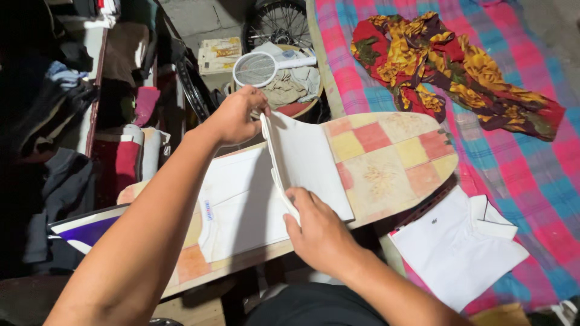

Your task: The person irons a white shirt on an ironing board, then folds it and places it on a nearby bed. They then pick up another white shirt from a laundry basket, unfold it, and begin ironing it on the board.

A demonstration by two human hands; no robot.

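White shirt [254, 205] lies flat along my ironing board [386, 157], its collar end toward 7 o'clock, where a small label shows inside the neck. One part of it is lifted and folded up, standing as a white flap near the board's middle. My left hand [235, 118] has its grip closed on the top corner of that flap at about 11 o'clock from the board's centre, thumb and fingers pinching the cloth edge. My right hand [317, 232] sits at 6 o'clock, its grip closed on the flap's lower edge, thumb on top, fingers curled under where I cannot see them. Between the two hands the fabric runs taut and upright, tilted a little toward 2 o'clock.

The board wears a checked cover of pink, yellow and cream squares, and its rounded nose points to 3 o'clock. Beside that nose, at 4 o'clock, a second white polo shirt [459, 247] lies folded on the bed [544, 175], which has a plaid sheet of pink and blue. At 1 o'clock on the same sheet a crumpled floral cloth [447, 66] in red and yellow lies well apart from my hands. At 12 o'clock a racket-shaped swatter [260, 67] rests over a basin of clothes [296, 90].
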